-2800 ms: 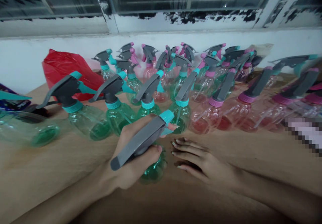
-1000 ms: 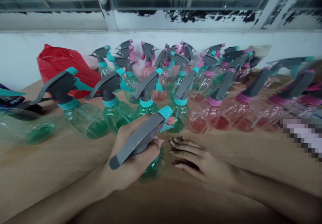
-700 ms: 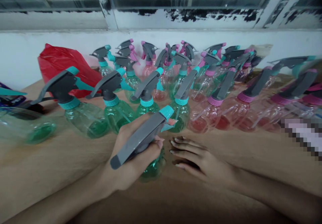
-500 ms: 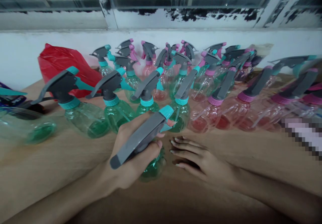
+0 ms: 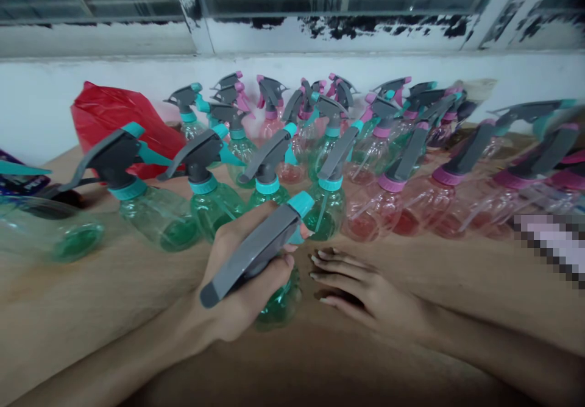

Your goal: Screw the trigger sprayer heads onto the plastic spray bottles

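My left hand (image 5: 242,297) is wrapped round the neck of a green spray bottle (image 5: 280,306) with a grey and turquoise trigger head. A fingertip shows by the trigger, and the palm hides much of the bottle's upper body. The bottle stands upright on the wooden table, nozzle pointing away to the right. To its right, my right hand (image 5: 361,285) lies on the tabletop, fingers stretched out towards the bottle and apart from it. It holds nothing. Just behind my hands stand a green spray bottle (image 5: 326,212) and a pink one (image 5: 370,215).
Rows of green and pink spray bottles (image 5: 269,194) line the table (image 5: 150,291) ahead, against a white wall (image 5: 150,69). A red plastic bag (image 5: 119,120) sits behind them at left. A blurred-out pinkish object (image 5: 553,242) lies at the right edge.
Both hands and the held spray bottle stay almost in place. The fingertip by the trigger sits slightly closer in, and the trigger shows less. The view has shifted a little.
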